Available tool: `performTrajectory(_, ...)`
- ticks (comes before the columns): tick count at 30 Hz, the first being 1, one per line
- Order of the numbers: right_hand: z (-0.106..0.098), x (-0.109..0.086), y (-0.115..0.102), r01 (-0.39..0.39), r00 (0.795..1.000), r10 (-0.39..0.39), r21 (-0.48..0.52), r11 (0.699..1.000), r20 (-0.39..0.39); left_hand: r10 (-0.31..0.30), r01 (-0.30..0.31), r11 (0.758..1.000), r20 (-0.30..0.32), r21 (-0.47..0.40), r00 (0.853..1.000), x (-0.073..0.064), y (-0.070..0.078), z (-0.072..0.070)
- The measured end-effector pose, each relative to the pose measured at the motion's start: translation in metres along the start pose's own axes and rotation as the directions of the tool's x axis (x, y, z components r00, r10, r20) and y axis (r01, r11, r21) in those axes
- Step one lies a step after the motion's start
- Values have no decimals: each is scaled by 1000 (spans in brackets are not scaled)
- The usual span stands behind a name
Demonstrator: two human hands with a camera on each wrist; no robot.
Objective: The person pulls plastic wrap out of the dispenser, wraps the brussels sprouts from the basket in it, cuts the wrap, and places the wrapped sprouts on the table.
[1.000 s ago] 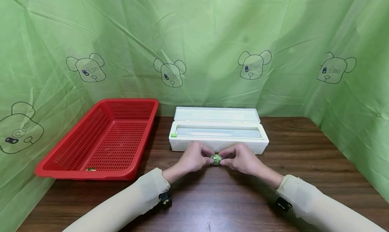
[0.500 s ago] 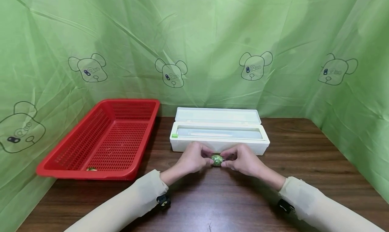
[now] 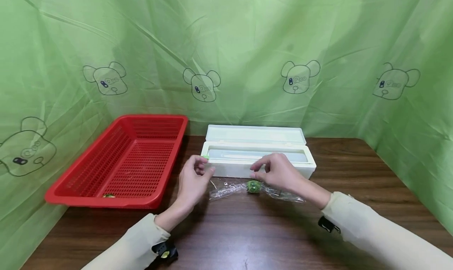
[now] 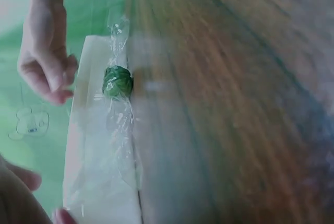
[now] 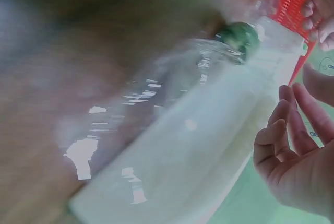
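On the table in front of the white cling film dispenser (image 3: 230, 170) sits a small round green bundle (image 3: 253, 186), leafy-looking and wrapped in clear cling film. Loose film tails (image 3: 228, 190) spread out to its left and right. My left hand (image 3: 194, 179) hovers left of the bundle, by the dispenser's left end, fingers loosely bent and holding nothing. Just above and right of the bundle is my right hand (image 3: 277, 171), its fingers relaxed with a gap between thumb and fingertips. In the right wrist view the right hand (image 5: 300, 156) is likewise unfilled, apart from the green bundle (image 5: 239, 41).
A red perforated basket (image 3: 166, 175) stands on the left, with a small green-and-pale item (image 3: 108, 195) near its front. The dispenser's lid (image 3: 255, 134) is raised at the back. Green curtains (image 3: 247, 34) enclose the brown wooden table (image 3: 226, 238).
Both hands have let go of the wrapped green bundle. The left hand has moved away to the left and the right hand has lifted slightly, leaving the film tails exposed.
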State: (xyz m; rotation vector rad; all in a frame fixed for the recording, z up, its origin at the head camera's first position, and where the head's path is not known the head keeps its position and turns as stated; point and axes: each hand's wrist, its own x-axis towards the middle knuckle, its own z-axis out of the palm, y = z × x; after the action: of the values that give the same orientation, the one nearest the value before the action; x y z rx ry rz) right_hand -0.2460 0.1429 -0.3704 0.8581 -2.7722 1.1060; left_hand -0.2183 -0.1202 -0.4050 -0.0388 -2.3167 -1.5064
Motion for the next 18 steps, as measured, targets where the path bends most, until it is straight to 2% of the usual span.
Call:
performTrajectory(2, 2, 14, -7, 9, 1000, -9, 11, 1000, 24, -55, 54, 998, -49, -21, 997, 3, -1, -1)
performTrajectory(4, 6, 29, -13, 36, 998, -37, 16, 999, 41, -97, 96, 995, -57, -28, 994, 7, -3, 0)
performTrajectory(7, 15, 52, -21, 77, 995, -77, 12, 997, 69, -150, 148, 988, -27, -47, 988, 14, -5, 2)
performTrajectory(11, 28, 80, -31, 117, 987, -115, -19, 993, 110, -190, 192, 979, 27, -75, 981, 21, -10, 3)
performTrajectory(14, 39, 97, -37, 148, 980, -141, -38, 988, 137, -201, 208, 970, 63, -125, 978, 24, -14, 3)
performTrajectory(18, 49, 112, -44, 167, 974, -160, -34, 985, 159, -209, 221, 954, 81, -203, 975, 24, -15, 4)
